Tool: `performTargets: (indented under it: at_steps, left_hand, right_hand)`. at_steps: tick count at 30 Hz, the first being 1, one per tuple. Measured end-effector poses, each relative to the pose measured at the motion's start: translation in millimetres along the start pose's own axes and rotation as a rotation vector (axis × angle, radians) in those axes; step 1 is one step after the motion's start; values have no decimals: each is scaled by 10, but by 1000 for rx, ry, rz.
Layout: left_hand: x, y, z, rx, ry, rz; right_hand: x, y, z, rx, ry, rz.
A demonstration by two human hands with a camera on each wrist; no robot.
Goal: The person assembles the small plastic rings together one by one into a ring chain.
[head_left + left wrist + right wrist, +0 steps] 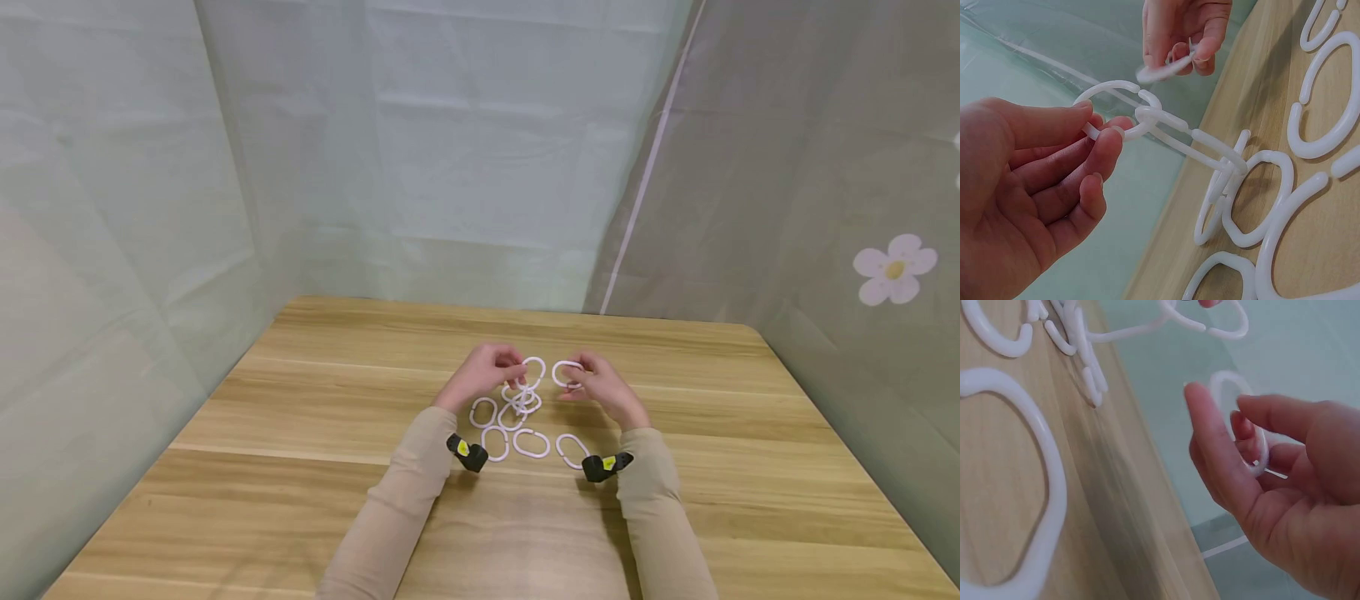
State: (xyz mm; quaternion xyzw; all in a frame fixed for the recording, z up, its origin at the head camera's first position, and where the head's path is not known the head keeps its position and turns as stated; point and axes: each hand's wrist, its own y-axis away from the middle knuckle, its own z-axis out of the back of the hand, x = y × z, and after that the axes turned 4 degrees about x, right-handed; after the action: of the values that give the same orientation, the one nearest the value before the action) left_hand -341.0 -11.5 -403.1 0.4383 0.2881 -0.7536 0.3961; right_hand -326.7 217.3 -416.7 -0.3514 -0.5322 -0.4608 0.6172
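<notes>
Toward the tabletop's (247,450) far edge, the left hand (483,368) pinches a chain (1169,119), the right hand (604,390) holds a loose link (1230,375), likely light, stiff, slick, best gripped by a long side.

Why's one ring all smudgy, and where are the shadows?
In the left wrist view, the ring in the right hand looks smeared, maybe motion blur; in the head view, a shadow lies on the table beside the right sleeve; in the right wrist view, a shadow darkens the table.
</notes>
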Motion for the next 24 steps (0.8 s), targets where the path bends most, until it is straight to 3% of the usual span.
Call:
performTargets:
  at_steps: [8, 16, 20, 24]
  left_hand:
    - [16, -2, 3, 9, -8, -9]
    - [4, 0, -4, 8, -4, -4]
    - [-8, 4, -5, 4, -3, -12]
    - [2, 15, -9, -3, 16, -17]
  right_hand:
    - [-3, -1, 18, 9, 9, -2]
    - [39, -9, 43, -185, 185, 18]
    - [64, -12, 56, -235, 149, 15]
    - [64, -14, 43, -224, 100, 12]
